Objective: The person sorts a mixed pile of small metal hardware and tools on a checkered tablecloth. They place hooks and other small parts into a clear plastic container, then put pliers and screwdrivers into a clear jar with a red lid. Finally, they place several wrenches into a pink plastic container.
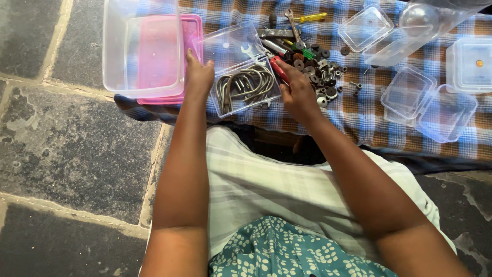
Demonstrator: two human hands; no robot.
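My left hand [198,75] rests on the left rim of a clear plastic box [233,48] that holds several bent metal U-bolts [245,85]. My right hand [296,90] lies at the box's right edge, fingers curled by a red-handled tool [279,68], touching the edge of a pile of washers, nuts and bolts [316,72]. Whether the fingers grip anything is hidden. A spanner [293,24] and a yellow-handled screwdriver [310,17] lie behind the pile on a checked cloth [359,113].
A large clear tub [118,51] sits over a pink lid [190,31] at the left. Several empty clear boxes and lids [428,105] lie to the right, one more [365,26] at the back. Stone floor [61,138] surrounds the cloth.
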